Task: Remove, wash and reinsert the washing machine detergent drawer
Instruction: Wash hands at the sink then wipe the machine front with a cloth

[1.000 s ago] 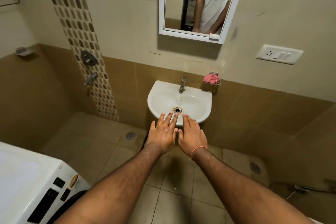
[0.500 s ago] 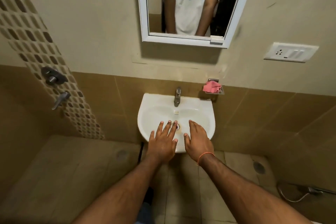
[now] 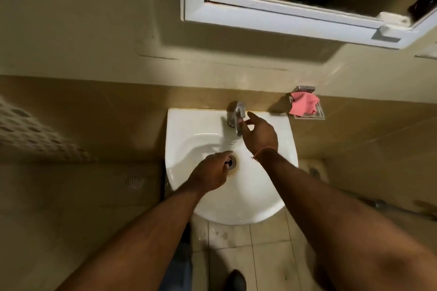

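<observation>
White basin (image 3: 264, 198) on the wall with both hands over it. Left hand (image 3: 210, 173) hangs above the drain (image 3: 231, 161), fingers loosely curled, holding nothing. Right hand (image 3: 259, 136) is up at the chrome tap (image 3: 236, 117), fingers spread, touching its side. Pink cloth (image 3: 303, 103) sits in the wall dish further right. Detergent drawer isn't anywhere in view.

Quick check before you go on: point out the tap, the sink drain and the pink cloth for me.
tap (image 3: 234, 113): head view, on the metal body above the spout.
sink drain (image 3: 232, 162): head view, on the metal ring's right side.
pink cloth (image 3: 303, 103): head view, middle of the cloth in its wall holder.
</observation>
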